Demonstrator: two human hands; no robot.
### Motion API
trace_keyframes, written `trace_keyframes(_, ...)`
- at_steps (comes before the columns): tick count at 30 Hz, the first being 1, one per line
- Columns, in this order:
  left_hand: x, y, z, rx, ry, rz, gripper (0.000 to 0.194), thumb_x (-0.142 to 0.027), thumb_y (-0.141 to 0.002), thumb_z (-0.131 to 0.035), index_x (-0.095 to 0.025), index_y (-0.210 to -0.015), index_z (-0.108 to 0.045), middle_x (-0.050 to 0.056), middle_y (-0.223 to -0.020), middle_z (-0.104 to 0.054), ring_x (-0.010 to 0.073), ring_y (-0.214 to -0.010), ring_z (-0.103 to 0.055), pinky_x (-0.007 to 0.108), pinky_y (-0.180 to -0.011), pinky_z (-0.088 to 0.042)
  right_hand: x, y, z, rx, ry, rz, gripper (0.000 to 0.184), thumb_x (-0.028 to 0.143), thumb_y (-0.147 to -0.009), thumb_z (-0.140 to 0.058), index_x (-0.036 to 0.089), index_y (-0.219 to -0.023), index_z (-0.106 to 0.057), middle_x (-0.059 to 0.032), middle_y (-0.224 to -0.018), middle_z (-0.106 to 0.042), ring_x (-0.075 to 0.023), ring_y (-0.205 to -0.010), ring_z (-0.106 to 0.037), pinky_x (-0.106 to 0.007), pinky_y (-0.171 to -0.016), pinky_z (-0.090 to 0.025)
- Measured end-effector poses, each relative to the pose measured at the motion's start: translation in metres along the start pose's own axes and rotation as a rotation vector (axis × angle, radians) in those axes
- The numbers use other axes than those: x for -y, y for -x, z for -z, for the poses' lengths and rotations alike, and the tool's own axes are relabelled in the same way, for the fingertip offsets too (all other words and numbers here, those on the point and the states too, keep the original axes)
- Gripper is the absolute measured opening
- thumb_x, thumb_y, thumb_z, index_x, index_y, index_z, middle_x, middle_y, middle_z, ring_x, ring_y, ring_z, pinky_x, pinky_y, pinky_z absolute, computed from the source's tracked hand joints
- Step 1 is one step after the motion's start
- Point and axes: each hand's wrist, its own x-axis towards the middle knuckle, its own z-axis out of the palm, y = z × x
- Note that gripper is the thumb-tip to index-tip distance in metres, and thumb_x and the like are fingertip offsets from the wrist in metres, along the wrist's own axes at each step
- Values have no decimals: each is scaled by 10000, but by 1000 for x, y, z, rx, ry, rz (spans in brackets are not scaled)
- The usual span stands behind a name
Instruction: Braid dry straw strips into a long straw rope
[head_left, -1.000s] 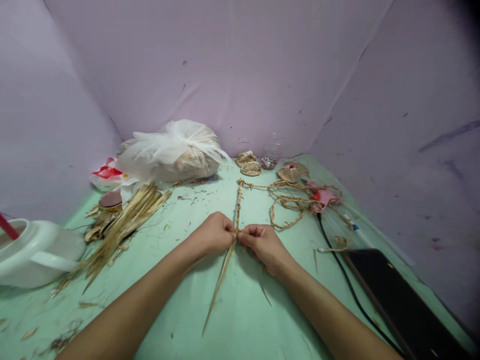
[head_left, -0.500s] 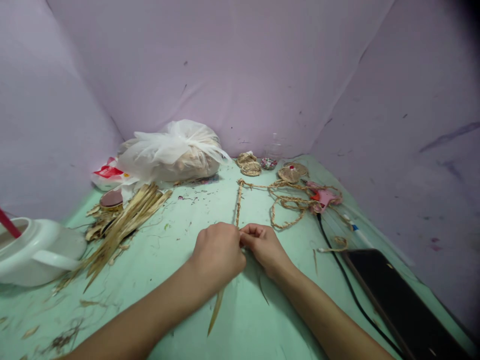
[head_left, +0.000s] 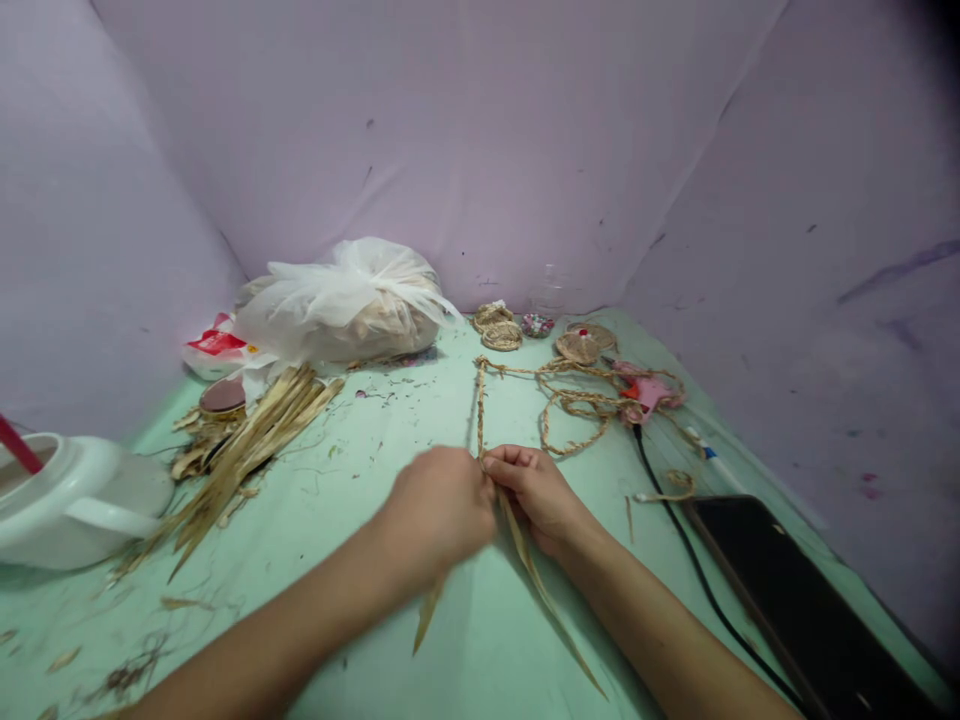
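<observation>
A thin braided straw cord (head_left: pixel 480 405) runs across the green tabletop (head_left: pixel 360 450) from the back toward me. My left hand (head_left: pixel 439 510) and my right hand (head_left: pixel 536 490) meet at its near end, both closed and pinching the loose straw strips. One flat strip (head_left: pixel 551 605) trails from under my right hand toward the lower right. Another strip end (head_left: pixel 426 625) sticks out below my left hand. The far part of the cord curls into loops (head_left: pixel 581 405) at the back right.
A pile of dry straw strips (head_left: pixel 240 450) lies at the left, next to a white pot (head_left: pixel 75 500). A tied plastic bag (head_left: pixel 341 305) sits at the back. Small woven coils (head_left: pixel 499 328), a pink object (head_left: pixel 649 392), a black cable (head_left: pixel 675 530) and a dark tablet (head_left: pixel 795 600) lie at the right.
My left hand has moved right and over the braid's end, closing up against my right hand. A long strip now swings out to the lower right; the strip below my left hand shows shorter.
</observation>
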Motion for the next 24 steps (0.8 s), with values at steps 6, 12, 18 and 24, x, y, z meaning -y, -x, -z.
trace_keyframes(6,22,-31,12,362,723,241,149,-178,-615,-507,-118,-741,-560,45,-652,-587,83,-387,-461,210,-373,-329,3,1,-1,31,31,22,175,262,-588,-596,142,-518,-490,32,-436,-465,-47,-376,-351,-196,-400,-225)
trace_keyframes(12,22,-32,0,335,606,218,142,-191,-616,-485,-140,-484,-469,-39,-331,-357,54,-283,-286,183,-303,-177,0,-6,9,70,367,169,141,244,-673,-517,141,-576,-511,16,-493,-505,-63,-421,-357,-203,-441,-257)
trace_keyframes(18,26,-34,-8,85,301,70,162,-116,-514,-452,-161,-404,-342,-68,-359,-227,36,-366,-187,201,-364,-126,0,6,11,-67,1174,590,132,167,-746,-440,159,-707,-566,-21,-608,-573,-107,-539,-458,-227,-511,-262)
trace_keyframes(24,31,-38,-20,61,323,57,137,-122,-495,-433,-162,-400,-344,-58,-389,-222,49,-405,-193,210,-377,-124,6,21,1,-266,1427,514,174,219,-758,-452,177,-690,-607,-47,-671,-586,-122,-533,-483,-263,-492,-213)
